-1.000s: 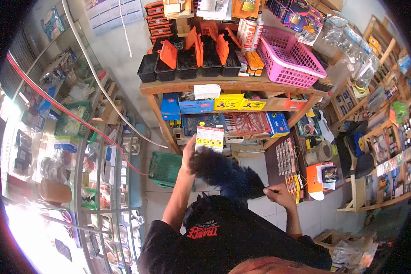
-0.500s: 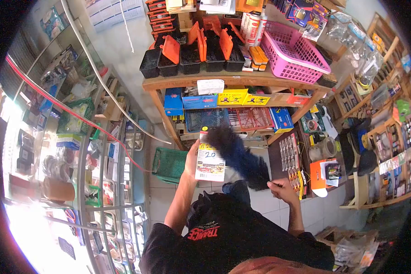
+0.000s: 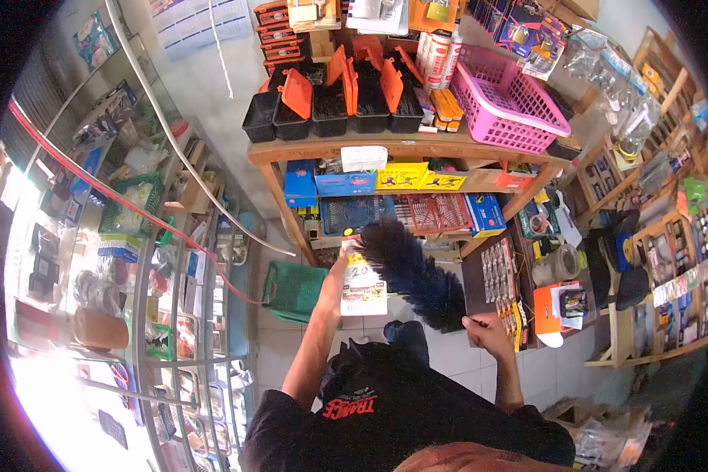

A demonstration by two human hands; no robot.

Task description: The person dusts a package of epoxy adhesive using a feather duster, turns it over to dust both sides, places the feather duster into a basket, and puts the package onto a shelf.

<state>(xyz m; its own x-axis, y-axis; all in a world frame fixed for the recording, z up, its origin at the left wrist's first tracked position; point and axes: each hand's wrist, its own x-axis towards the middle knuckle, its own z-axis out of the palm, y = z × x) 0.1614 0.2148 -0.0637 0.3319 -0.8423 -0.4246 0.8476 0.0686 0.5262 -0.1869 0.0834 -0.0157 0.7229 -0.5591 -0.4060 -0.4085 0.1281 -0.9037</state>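
Printed carton (image 3: pixel 364 297) in the left hand (image 3: pixel 330 293), held by its left edge in a narrow grip, with most finger detail hidden; likely an edge hold to leave the broad face, with its handwritten "20", unobstructed. Dark feather duster (image 3: pixel 429 289) in the right hand (image 3: pixel 488 332), gripped at the base between thumb and curled fingers, probably for control along the full length and for clearance between knuckles and feathers. Tip across the carton's upper right part; actual contact not certain. Both in front of the torso, between a green basket (image 3: pixel 291 293) on the left and a rack of carded goods (image 3: pixel 497 271) on the right, below the wooden shelf unit (image 3: pixel 425 148).

Compared with one second earlier: carton lower in view and turned from a red, yellow-pictured face to the "20" face; duster moved from across the lower end to the upper right, with sharper outlines.
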